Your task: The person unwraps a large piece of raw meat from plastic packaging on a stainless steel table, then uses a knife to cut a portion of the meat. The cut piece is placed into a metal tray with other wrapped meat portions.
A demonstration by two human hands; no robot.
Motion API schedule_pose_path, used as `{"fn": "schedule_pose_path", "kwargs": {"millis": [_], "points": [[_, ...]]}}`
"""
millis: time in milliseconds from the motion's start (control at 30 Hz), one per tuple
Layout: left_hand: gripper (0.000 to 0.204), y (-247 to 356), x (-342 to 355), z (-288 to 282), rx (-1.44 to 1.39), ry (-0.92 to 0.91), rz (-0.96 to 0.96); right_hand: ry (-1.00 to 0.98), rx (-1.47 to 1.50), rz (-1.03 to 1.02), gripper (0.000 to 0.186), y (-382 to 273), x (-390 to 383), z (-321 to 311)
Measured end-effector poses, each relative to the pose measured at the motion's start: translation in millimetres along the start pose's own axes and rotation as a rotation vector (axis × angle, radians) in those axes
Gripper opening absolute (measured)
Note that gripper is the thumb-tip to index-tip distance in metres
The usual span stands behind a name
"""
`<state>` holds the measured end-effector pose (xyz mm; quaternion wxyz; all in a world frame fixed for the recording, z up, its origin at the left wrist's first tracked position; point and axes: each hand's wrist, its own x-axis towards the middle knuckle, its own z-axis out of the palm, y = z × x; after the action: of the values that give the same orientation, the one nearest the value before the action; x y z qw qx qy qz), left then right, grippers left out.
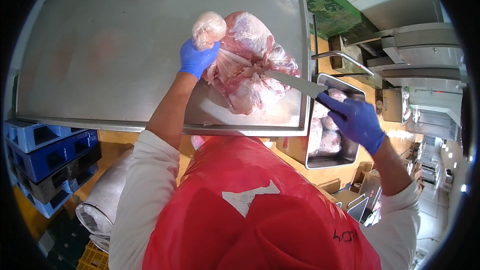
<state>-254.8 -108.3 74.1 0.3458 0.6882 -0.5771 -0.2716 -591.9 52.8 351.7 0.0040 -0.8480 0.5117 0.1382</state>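
A red apron point(260, 232) fills the foreground, meeting the near edge of a rimmed steel table point(115, 80). At left, stacked plastic pallets point(55, 157) stand just below that edge; broad tabletop gives wide room left of the raw leg of meat point(250, 90), which lies near the right rim. The left hand point(197, 59), blue-gloved, reaches over the near rim, fingers wrapped around the leg's narrow end below its pale knob point(210, 27). The knife point(302, 85) points into the opened middle, its blade crossing the right rim. Beyond it, the right hand point(357, 122) curls its gloved fingers round the handle, overlapping in view a steel bin point(345, 159) of meat cuts point(329, 141).
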Motion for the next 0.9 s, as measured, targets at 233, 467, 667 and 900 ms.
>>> {"fn": "schedule_pose_path", "kwargs": {"millis": [233,467,667,900], "points": [[0.047,-6,-4,5,-0.155,0.040,0.010,-0.304,0.033,-0.138,0.046,48,70,-34],[0.044,-16,0,24,-0.068,0.121,0.018,-0.437,0.176,-0.222,0.046,84,115,-23],[0.042,-16,6,41,-0.074,0.171,0.022,-0.408,0.124,-0.189,0.047,58,111,-12],[0.041,3,23,42,0.028,0.106,0.245,-0.260,0.273,0.015,0.048,48,30,80]]}}
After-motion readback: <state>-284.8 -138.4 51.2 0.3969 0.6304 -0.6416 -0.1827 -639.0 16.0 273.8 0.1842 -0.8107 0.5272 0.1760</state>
